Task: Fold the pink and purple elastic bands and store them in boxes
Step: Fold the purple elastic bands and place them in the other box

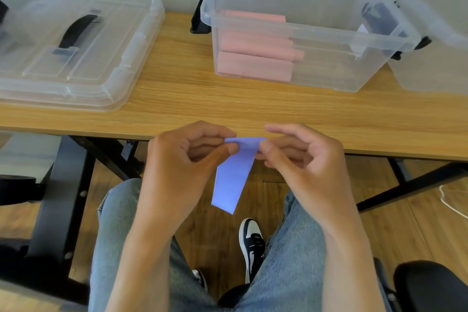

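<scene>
Clearly the purple band [234, 175] is light, thin and floppy: it dangles over the lap, near the table [177, 88] edge, pinched at its top corners by the left hand [187, 159] and right hand [301, 157]. Corner grips suit folding.

One purple band [234, 175], held between two hands. Four folded pink bands [254, 57] counted in one clear box [329, 33]. One lid [76, 45].

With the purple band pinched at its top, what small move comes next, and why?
Probably fold the hanging end up to the pinch: the purple elastic band dangles unfolded from the left hand and right hand, short of the wooden table.
</scene>
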Demonstrator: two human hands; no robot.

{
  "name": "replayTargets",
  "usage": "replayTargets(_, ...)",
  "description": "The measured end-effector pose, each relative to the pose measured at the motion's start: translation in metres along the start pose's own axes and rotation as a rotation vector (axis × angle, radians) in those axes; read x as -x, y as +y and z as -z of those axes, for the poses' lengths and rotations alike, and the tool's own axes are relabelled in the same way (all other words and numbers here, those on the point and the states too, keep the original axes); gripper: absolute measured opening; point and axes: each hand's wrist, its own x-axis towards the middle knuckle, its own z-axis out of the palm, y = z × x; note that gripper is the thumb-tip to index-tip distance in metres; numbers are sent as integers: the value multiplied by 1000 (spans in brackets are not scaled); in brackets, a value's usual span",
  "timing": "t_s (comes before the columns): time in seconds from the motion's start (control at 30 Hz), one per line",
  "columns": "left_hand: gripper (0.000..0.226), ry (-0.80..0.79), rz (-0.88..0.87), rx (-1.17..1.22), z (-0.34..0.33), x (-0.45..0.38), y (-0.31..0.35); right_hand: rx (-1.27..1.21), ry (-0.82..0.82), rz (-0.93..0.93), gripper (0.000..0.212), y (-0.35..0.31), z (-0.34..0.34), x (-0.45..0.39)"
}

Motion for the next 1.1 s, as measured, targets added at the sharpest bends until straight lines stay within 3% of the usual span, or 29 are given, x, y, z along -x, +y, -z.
replayTargets(0.13,19,-26,-35,3,-1,2,1,-74,-11,-57,23,0,-3,-1)
replayTargets(0.3,24,-43,-39,21,-1,2,1,-121,-7,-2,11,1,-4,-2)
replayTargets(0.37,25,-51,-40,27,-1,2,1,-103,3,30,16,1,-3,-2)
replayTargets(0.5,26,-73,-59,-17,0,2,1,-29,-21,65,48,2,-2,-1)
replayTargets(0.7,18,-39,-138,-199,-1,2,-1,154,46,170,26,8,-3,-1)
replayTargets(0.83,14,-69,-151,-317,-2,0,-3,223,-7,164,17,12,-3,-3)
replayTargets(1.1,15,-124,-56,-127,-1,2,-4,-106,-13,92,14,4,-3,0)
